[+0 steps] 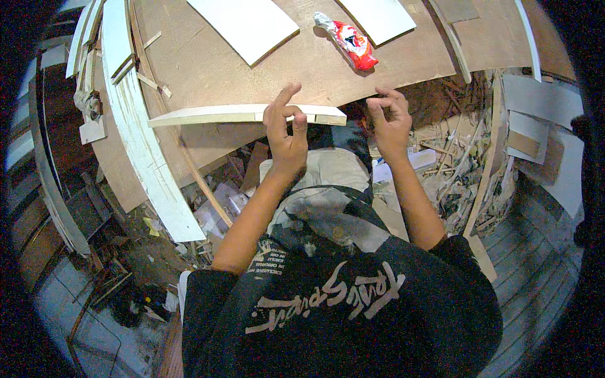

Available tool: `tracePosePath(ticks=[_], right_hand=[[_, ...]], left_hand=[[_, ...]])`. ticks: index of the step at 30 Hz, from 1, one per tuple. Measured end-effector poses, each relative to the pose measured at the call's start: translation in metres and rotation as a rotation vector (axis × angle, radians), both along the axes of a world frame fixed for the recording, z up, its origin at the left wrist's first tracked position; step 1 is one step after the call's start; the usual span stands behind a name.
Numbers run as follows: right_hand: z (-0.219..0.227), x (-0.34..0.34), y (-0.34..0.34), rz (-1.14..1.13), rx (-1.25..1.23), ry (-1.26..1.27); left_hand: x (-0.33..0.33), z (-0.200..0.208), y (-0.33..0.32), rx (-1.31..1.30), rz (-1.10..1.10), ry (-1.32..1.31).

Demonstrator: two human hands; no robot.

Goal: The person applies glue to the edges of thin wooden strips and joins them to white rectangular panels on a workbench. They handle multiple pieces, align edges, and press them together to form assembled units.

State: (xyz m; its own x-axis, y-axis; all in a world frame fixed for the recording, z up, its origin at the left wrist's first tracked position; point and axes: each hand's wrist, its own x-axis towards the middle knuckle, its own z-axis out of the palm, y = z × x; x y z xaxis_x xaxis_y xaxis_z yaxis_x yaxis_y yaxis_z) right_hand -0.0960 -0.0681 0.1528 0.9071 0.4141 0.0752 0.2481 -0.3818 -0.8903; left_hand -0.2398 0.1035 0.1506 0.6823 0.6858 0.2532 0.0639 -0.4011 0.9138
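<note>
Wooden strip [211,114], pale and narrow, runs left to right in front of you, at the near side of a broad brown sheet [189,69], its right end reaching past the sheet's edge. Your left hand [288,142] is at the strip's right half, index finger raised, thumb and another finger curled close together; whether they grip the wood, you cannot tell from this angle. Your right hand [392,126] is raised just beyond the strip's right end, holding nothing, fingers half bent with a narrow gap to the thumb.

You seem to be at the step of handling or placing the strip. Moving it with both hands would call for bringing the right one left to its free end and closing on the edges.

Farther away on the sheet lie two white boards [249,28] and, near the right one, a crumpled red and white packet [357,47]. To the left, a long white plank [142,151] slopes toward you. Wood scraps [450,135] litter the ground on the near right; beyond them, at far right, pale panels [548,148] rest above a grey slatted floor [535,239].
</note>
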Motion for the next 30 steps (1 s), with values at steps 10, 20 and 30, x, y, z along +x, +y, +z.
tracePosePath(ticks=[10,20,30], right_hand=[[-0.040,-0.018,-0.023,-0.022,-0.081,0.051],[-0.053,-0.039,-0.010,0.004,-0.042,1.225],[-0.046,-0.035,0.023,-0.054,0.043,1.242]], left_hand=[[-0.044,0.005,-0.017,0.311,-0.215,0.250],[-0.047,-0.010,-0.022,0.449,-0.202,0.212],[-0.010,-0.010,-0.003,0.453,-0.190,0.228]])
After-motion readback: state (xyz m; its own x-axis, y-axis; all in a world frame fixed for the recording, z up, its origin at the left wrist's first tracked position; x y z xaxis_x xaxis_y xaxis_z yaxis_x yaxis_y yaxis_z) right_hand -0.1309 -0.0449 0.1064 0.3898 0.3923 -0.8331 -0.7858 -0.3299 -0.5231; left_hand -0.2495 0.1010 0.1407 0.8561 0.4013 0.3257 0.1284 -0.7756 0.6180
